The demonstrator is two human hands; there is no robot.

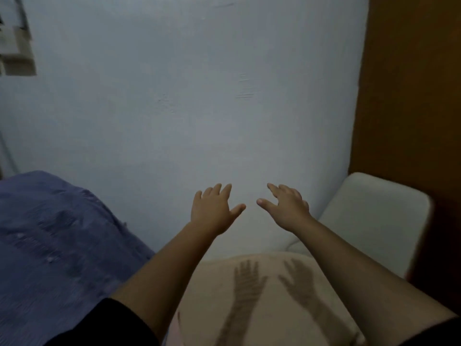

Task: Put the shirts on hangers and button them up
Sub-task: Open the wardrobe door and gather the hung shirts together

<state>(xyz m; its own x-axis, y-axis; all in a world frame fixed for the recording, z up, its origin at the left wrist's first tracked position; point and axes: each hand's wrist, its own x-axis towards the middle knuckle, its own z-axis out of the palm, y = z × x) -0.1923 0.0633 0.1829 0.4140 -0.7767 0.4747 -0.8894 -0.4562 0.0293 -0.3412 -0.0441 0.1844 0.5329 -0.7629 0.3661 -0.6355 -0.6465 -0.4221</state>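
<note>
A: So, nearest the camera, what lies there?

B: A beige cushion [262,295] with the shadows of two arms across it, black sleeves at the bottom edge. To the left a blue cloth [55,240] is spread over a bed; it could be a shirt or a bedcover, the blur keeps me from telling.

A: And the hands?

B: Both reach forward, held in the air. The left hand [212,208] has its fingers spread and straight, grasping nothing. The right hand [287,208] is likewise released, fingers relaxed, palm down. They are near each other, not touching.

A: How far along is the task, then?

B: By my judgement, barely begun or between shirts. No hanger shows, no buttons, no shirt plainly on view. All the hanging and buttoning looks left to do.

A: Any containers?

B: None visible. Beyond the hands stand a white padded seat [374,216], a pale wall [187,96] and a brown wooden panel [411,96].
</note>
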